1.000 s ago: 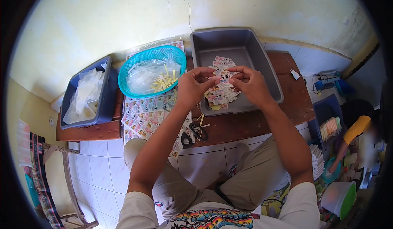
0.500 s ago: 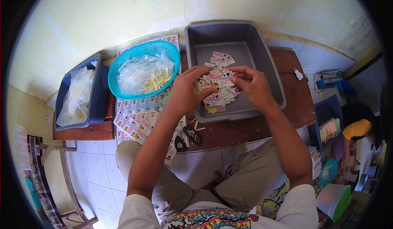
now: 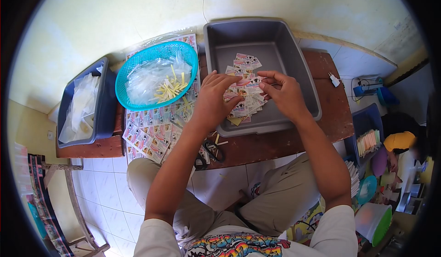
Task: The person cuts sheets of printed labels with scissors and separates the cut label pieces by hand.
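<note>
Both arms point(image 3: 325, 162) forward; left hand point(image 3: 213, 96) loosely open, right hand point(image 3: 285, 96) narrowly curled at label point(image 3: 252, 81), grip unclear.

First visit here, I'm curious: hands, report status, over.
Left hand open, right hand grip unclear, both over grey tub. Printed papers piled inside. Scissor handles outside the tub, not in the way.

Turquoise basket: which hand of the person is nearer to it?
Left. The left hand is just right of the turquoise basket; the right hand is farther off, over the gray tub.
</note>
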Tool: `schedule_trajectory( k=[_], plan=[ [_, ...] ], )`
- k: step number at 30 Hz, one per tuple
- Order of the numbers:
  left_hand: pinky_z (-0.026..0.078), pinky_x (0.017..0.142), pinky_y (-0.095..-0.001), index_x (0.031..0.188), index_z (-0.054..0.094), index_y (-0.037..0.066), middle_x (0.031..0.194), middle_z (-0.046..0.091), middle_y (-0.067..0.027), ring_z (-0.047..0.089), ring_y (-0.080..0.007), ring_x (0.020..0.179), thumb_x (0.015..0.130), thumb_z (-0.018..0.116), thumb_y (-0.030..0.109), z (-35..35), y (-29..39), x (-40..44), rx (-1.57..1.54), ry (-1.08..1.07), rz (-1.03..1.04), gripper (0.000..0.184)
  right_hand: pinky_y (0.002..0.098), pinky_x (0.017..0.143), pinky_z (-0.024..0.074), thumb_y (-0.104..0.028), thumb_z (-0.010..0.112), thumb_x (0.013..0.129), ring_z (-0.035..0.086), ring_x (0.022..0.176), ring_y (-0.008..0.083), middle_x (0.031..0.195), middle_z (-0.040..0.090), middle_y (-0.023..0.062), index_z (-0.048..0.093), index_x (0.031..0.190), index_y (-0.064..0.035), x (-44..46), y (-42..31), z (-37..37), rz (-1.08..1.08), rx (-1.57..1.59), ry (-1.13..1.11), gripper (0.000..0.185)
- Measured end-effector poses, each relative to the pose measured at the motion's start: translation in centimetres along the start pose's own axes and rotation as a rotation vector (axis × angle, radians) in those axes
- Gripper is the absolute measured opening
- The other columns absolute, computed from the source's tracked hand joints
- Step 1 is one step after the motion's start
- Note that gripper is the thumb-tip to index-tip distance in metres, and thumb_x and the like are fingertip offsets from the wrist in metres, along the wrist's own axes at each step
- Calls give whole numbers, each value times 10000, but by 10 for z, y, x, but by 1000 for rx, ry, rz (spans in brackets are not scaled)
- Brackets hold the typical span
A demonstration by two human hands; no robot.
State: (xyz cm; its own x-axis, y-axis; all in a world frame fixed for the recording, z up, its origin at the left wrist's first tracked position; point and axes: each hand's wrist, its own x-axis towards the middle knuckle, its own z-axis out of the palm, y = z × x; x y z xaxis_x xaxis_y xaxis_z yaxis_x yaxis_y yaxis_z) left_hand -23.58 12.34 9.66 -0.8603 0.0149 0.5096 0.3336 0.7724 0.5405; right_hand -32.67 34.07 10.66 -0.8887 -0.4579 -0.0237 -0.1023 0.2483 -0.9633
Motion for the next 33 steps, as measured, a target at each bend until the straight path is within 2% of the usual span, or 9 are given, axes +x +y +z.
schedule_trajectory(
  k=[2, 11, 20, 27, 33],
  plan=[
    [390, 1185, -509, 1218, 726, 93, 1172, 749, -112, 680, -333, 1152, 762, 896, 171, 0, 0, 0, -18, 4, -20, 492, 261, 720, 614, -75, 748, 957, 748, 849, 111, 1014, 768, 81, 727, 1317, -65, 0, 2, 0, -16, -36, 15, 361],
    [324, 1224, -520, 1221, 729, 99, 1200, 750, -98, 672, -288, 1198, 771, 897, 192, 5, -1, -3, 24, -28, -73, 489, 287, 732, 623, -77, 756, 941, 778, 880, 153, 1052, 788, 111, 729, 1313, -68, 0, 6, -1, -21, -173, -2, 373],
    [304, 1244, -510, 1243, 729, 101, 1228, 742, -131, 660, -287, 1237, 752, 905, 197, 9, -3, -5, 72, -30, -66, 531, 322, 779, 610, -128, 798, 903, 778, 870, 187, 1021, 796, 111, 736, 1300, -73, -1, 6, -1, -50, -310, 26, 405],
    [298, 1250, -516, 1236, 732, 99, 1235, 739, -137, 651, -289, 1255, 747, 905, 197, 9, -4, -6, 85, -76, -63, 528, 325, 765, 607, -147, 806, 902, 769, 851, 185, 1019, 798, 105, 737, 1299, -72, -4, -1, -1, -38, -358, 18, 409],
    [323, 1236, -512, 1216, 738, 94, 1226, 739, -139, 653, -294, 1240, 786, 878, 186, 9, -3, -7, 73, -52, -73, 461, 323, 758, 608, -152, 807, 902, 770, 847, 189, 1019, 797, 106, 744, 1280, -67, -4, -4, 3, -71, -384, 24, 393]
  ],
)
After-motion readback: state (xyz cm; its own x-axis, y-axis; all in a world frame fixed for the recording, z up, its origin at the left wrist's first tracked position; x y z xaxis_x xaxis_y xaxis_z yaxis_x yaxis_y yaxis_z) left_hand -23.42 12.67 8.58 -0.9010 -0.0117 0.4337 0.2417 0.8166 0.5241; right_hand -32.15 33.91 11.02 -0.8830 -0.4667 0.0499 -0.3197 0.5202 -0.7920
